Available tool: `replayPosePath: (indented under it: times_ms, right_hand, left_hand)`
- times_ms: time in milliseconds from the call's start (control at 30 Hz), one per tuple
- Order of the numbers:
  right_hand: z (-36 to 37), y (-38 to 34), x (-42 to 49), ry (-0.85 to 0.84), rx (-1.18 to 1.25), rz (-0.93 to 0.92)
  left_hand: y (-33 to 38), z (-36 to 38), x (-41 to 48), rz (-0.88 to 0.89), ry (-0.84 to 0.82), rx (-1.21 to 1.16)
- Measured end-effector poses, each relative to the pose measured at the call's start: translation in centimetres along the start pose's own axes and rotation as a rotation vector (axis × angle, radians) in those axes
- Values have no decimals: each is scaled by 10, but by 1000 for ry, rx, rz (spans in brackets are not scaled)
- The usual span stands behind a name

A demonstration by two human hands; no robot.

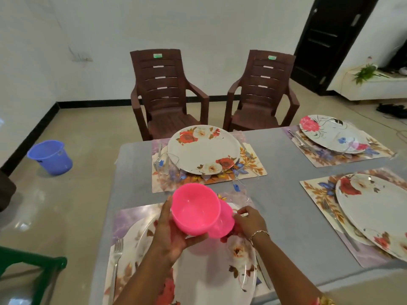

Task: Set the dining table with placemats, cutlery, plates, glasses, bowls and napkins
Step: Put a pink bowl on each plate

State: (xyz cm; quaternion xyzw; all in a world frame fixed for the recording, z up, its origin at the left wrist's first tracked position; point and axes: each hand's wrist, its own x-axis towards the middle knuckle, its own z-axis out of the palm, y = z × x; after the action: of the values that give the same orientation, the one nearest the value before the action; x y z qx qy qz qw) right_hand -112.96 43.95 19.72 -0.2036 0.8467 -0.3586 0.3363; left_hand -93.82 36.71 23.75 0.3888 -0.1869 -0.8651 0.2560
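Over the near plate [240, 274] my left hand [171, 234] cups a pink plastic bowl [195, 210], thumb under it and fingers behind its rim. A second pink bowl [223, 223] sits partly behind the first, and my right hand [248, 221] grips its right side. The near plate lies on a floral placemat [127, 216] with a fork [115, 260] at its left. A clear glass [239, 194] stands just beyond the bowls.
Three more floral plates on placemats: far centre [203, 148], far right [328, 133], near right [374, 212], each with cutlery; a clear glass [161, 164] stands left of the far centre plate. Two brown chairs [163, 93] stand behind the grey table [282, 177]. A blue bucket [51, 157] sits on the floor.
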Motion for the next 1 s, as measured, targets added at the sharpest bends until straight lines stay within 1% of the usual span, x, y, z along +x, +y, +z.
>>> replayPosePath:
  times_ms: [67, 200, 300, 367, 467, 567, 667, 800, 1000]
  right_hand:
    - [-17, 3, -5, 75, -19, -53]
    - [-60, -1, -32, 162, 173, -183]
    - [-99, 3, -45, 175, 155, -262]
    - [-126, 14, -45, 196, 71, -266]
    - [-174, 36, -43, 298, -34, -246]
    - [-225, 59, -42, 368, -97, -252]
    - [-277, 86, -41, 396, -148, -259]
    - [-339, 121, -39, 418, -62, -212]
    - [-411, 152, -20, 457, 220, -124]
  left_hand:
    - [-10, 12, 4, -31, -34, 43]
    - [-41, 46, 14, -139, -98, 93]
    - [-70, 84, 20, -187, -113, 150]
    - [-90, 111, 25, -226, -150, 191]
    - [-125, 153, 32, -259, -211, 256]
    - [-163, 196, 35, -242, -215, 320]
    - [-204, 237, 34, -214, -197, 366]
    - [-256, 285, 36, -239, -198, 389]
    - [-292, 320, 68, -226, -159, 349]
